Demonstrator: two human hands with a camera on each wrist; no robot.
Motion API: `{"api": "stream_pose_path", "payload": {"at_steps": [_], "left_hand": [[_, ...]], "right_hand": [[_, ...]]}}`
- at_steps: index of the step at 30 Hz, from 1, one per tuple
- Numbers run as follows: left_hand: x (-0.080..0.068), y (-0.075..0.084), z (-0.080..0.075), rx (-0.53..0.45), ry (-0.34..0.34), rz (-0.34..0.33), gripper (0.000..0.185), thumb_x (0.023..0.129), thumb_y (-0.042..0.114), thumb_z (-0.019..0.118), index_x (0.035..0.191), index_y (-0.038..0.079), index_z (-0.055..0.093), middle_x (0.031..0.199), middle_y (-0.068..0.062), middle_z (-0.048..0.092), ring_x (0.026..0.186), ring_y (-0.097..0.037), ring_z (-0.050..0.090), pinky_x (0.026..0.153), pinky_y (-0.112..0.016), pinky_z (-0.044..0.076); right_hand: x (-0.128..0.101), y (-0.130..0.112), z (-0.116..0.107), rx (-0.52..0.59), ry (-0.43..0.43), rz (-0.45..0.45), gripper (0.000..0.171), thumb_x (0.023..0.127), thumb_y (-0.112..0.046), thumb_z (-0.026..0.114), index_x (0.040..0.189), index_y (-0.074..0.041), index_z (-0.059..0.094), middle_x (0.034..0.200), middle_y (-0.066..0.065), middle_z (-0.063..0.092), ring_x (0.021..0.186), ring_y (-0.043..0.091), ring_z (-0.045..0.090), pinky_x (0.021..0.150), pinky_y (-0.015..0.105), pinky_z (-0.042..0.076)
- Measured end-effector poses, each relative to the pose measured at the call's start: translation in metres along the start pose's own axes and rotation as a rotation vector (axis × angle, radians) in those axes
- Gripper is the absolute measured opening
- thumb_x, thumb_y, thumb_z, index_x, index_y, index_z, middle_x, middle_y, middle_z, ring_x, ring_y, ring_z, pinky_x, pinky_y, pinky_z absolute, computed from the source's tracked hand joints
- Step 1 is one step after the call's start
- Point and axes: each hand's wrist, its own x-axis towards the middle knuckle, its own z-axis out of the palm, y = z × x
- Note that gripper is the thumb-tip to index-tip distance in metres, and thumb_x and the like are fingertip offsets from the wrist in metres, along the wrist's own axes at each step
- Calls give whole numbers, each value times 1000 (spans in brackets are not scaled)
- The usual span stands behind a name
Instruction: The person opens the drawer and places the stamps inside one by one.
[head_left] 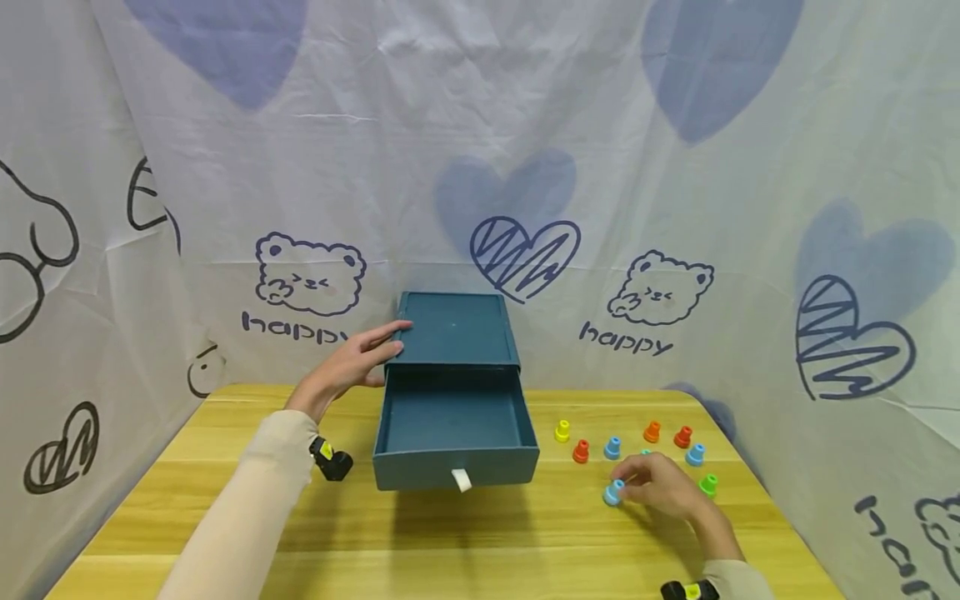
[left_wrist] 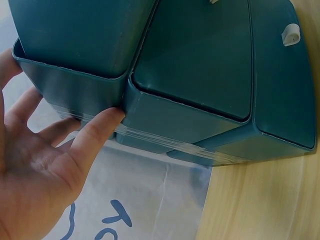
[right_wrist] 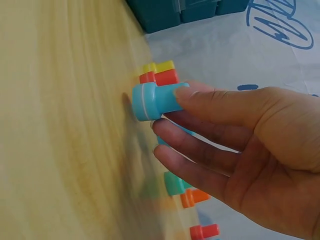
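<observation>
My right hand (head_left: 663, 487) pinches a small light-blue toy stamp (right_wrist: 160, 100) between thumb and fingers, its wide end facing away from the palm. In the right wrist view the stamp seems held just above the wood. On the other side, my left hand (head_left: 356, 358) touches the left side of a dark teal drawer cabinet (head_left: 453, 329) near its top edge. The left wrist view shows the thumb (left_wrist: 100, 130) and fingers spread out against the casing. The cabinet's top drawer (head_left: 457, 468) is pulled out, its visible inside bare, with a white pull tab (head_left: 461, 480) on the front.
Several more stamps stand on the wooden table (head_left: 322, 550) right of the cabinet: yellow (head_left: 562, 432), red (head_left: 581, 452), blue (head_left: 612, 448), orange (head_left: 652, 432) and green (head_left: 708, 485) among them. Printed cloth (head_left: 420, 108) hangs behind and at both sides.
</observation>
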Motion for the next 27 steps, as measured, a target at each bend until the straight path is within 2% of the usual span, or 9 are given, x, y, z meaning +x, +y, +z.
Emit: {"api": "stream_pose_path", "payload": {"at_steps": [5,15,19,27], "left_hand": [[0,0,0,2,1,-7,59,107,43,53,162,28,35,174,-12,15,159,-42,21,114,-70,39],[-1,1,0,11,4,-6,60,107,43,53,162,28,35,174,-12,15,158,-41,22,114,-69,40],[0,2,1,17,1,-2,60,107,44,53,162,28,34,174,-12,15,158,-42,22,114,-69,40],[0,0,0,11,-4,-3,60,108,43,52,162,27,33,174,-13,13,159,-42,20,115,-70,38]], "right_hand": [[2,-10,-3,-3,1,-29,16,92,-10,75,107,-5,75,108,9,76,96,15,69,81,21,56],[15,-42,-16,-55,-14,-104,11,94,-11,74,104,-6,75,99,3,76,92,14,70,83,25,59],[19,-56,-26,-109,-15,-142,12,95,-13,74,105,-7,75,100,0,76,93,13,70,86,28,59],[30,-91,-47,-146,-71,-175,14,97,-16,72,108,-9,75,101,1,77,91,13,70,82,26,58]]}}
